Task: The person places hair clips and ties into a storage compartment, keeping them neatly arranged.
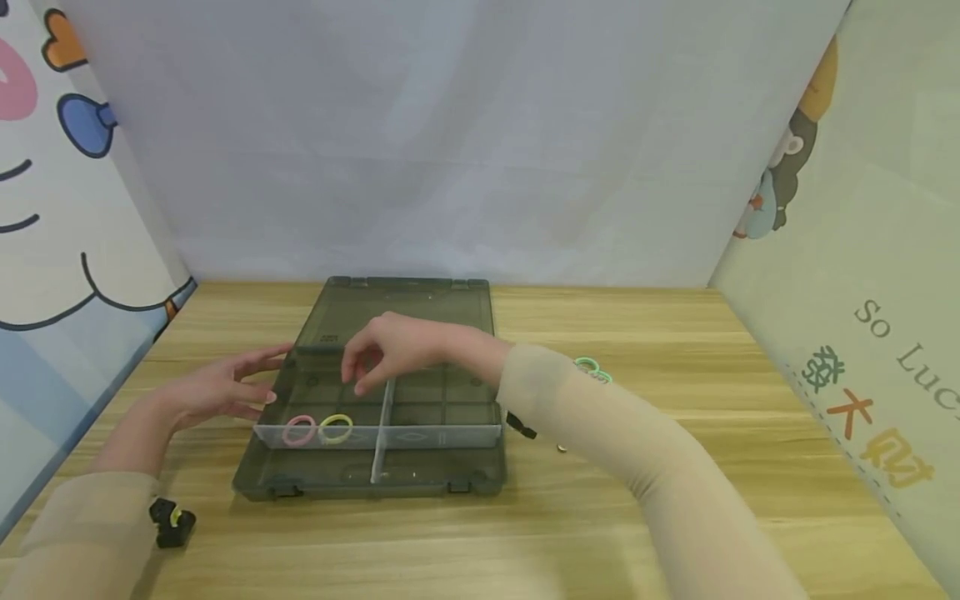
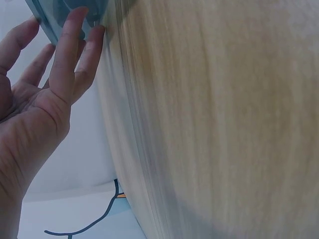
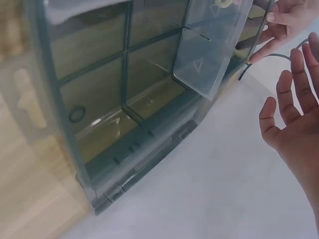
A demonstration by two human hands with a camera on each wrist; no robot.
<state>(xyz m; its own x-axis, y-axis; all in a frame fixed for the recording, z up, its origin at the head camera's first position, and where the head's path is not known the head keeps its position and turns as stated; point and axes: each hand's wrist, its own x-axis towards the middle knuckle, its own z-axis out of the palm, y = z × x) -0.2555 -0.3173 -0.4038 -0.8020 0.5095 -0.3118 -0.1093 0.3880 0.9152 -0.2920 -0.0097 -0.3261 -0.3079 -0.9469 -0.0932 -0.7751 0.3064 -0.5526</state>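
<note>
A dark see-through divider box (image 1: 337, 492) sits on the table, its lid (image 1: 408, 304) folded back. Clear dividers (image 1: 442, 437) part its inside. Near the front left of it, a pink ring (image 1: 300, 431) and a yellow ring (image 1: 336, 428) lean against the long divider. My left hand (image 1: 225, 387) touches the box's left side with extended fingers, also seen around its corner in the left wrist view. Above the rear left compartment hovers my right hand (image 1: 393, 350), fingers loosely bent. In the right wrist view, nothing shows between its fingers (image 3: 285, 97).
Green coil rings (image 1: 592, 369) lie on the wooden table (image 1: 675, 400) right of the box, partly behind the right sleeve. A small object (image 1: 562, 448) is by that forearm, too small to identify. A pale cloth wall (image 1: 450, 150) stands behind; printed panels flank both sides.
</note>
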